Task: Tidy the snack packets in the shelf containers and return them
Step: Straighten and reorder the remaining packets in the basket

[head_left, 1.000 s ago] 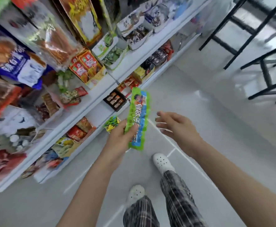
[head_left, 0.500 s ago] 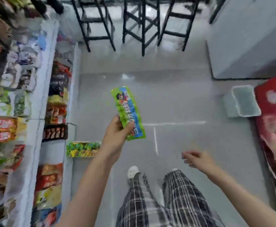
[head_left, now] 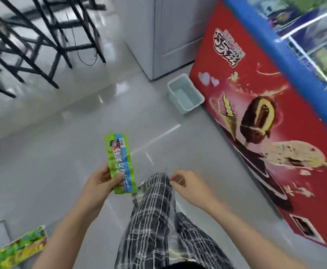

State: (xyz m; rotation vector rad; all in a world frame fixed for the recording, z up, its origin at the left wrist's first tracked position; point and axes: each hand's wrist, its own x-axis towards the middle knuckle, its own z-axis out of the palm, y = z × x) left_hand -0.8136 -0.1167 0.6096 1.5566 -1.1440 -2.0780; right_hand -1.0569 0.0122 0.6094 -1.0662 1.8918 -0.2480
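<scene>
My left hand (head_left: 100, 183) grips the lower part of a long green and blue snack packet (head_left: 120, 162), which stands nearly upright above the floor. My right hand (head_left: 187, 183) hangs beside it over my checked trouser leg, fingers loosely curled and holding nothing. A pale green plastic basket (head_left: 185, 94) stands on the floor ahead, against the red freezer, with nothing visible inside. A box of green and yellow snack packets (head_left: 19, 247) lies at the bottom left corner.
A red ice-cream freezer (head_left: 265, 123) with a blue rim fills the right side. A white cabinet (head_left: 170, 35) stands behind the basket. Black metal stool legs (head_left: 42, 41) crowd the upper left. Grey tiled floor (head_left: 52, 142) lies between them.
The view has swung right, away from the snack shelves toward the freezer and basket. My left hand still holds the packet. My right hand has come up closer to it.
</scene>
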